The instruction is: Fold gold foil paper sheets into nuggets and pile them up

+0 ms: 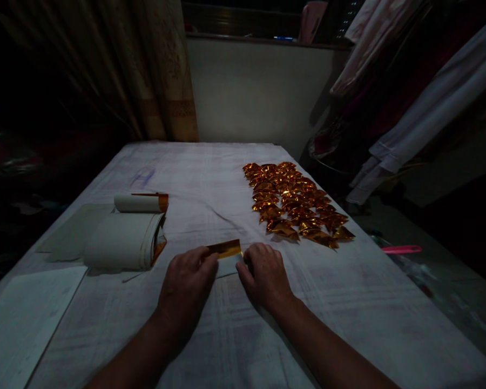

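Observation:
A sheet of gold foil paper (228, 249) lies on the table between my hands, its far edge folded over so a gold strip shows above the pale backing. My left hand (190, 275) closes on the sheet's left end, thumb along the fold. At the right end, my right hand (263, 270) pinches the sheet's edge with curled fingers. Farther right lie rows of folded gold foil pieces (294, 200), shiny and pointed at the ends. To the left rests a stack of pale-backed foil sheets (119, 240), bent over, with a rolled sheet (136, 203) on top.
A white board or sheet (32, 313) lies at the table's left front. The table is covered by a pale checked cloth (235, 335). Behind it are a curtain (162, 81) and a wall (259, 92). Clothes (425, 113) hang at the right, above a pink-handled thing (400, 249).

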`<state>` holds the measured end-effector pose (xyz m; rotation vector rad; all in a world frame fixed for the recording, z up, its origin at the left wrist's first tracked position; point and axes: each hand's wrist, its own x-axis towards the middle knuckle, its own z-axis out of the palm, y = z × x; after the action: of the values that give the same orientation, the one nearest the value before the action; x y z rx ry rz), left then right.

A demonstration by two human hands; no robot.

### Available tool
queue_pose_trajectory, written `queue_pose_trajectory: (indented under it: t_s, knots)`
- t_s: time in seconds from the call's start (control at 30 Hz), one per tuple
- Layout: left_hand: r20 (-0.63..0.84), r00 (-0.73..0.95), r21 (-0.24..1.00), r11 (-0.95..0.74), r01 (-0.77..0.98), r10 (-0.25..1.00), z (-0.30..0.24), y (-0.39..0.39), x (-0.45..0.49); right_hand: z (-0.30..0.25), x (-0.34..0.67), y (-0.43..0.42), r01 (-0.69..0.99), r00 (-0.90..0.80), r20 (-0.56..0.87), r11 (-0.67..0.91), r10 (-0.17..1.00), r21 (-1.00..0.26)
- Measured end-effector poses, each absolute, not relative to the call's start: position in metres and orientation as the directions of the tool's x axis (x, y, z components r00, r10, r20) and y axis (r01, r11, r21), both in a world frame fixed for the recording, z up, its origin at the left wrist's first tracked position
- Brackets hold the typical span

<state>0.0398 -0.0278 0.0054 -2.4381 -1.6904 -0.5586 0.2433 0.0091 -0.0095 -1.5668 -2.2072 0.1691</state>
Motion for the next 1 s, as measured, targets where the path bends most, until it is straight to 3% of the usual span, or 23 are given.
queue_pose_trajectory:
  t_s: [0.17, 0.43, 0.8, 0.9, 1.0]
  knots:
    - [0.339, 0.523, 0.111, -0.585, 0.803, 0.782, 0.0, -0.036, 0.048, -0.015, 0.244, 0.009, 0.863, -0.264, 0.329, 0.375, 0.907, -0.34]
    - [0.227, 0.605, 0.054, -0.63, 0.774, 0.763, -0.003, -0.038, 0.039, -0.015, 0.244, 0.009, 0.859, -0.274, 0.338, 0.387, 0.901, -0.336]
    - [0.194, 0.583, 0.025, -0.599, 0.801, 0.789, -0.005, -0.046, -0.005, -0.014, 0.248, 0.011, 0.843, -0.266, 0.317, 0.38, 0.91, -0.38]
    - [0.206, 0.579, 0.005, -0.592, 0.806, 0.789, -0.007, -0.046, -0.004, -0.011, 0.248, 0.008, 0.81, -0.312, 0.39, 0.457, 0.866, -0.367]
    - [0.227, 0.572, -0.007, -0.586, 0.81, 0.788, -0.009, -0.046, -0.001, -0.006, 0.239, -0.001, 0.73, -0.487, 0.414, 0.619, 0.769, -0.29]
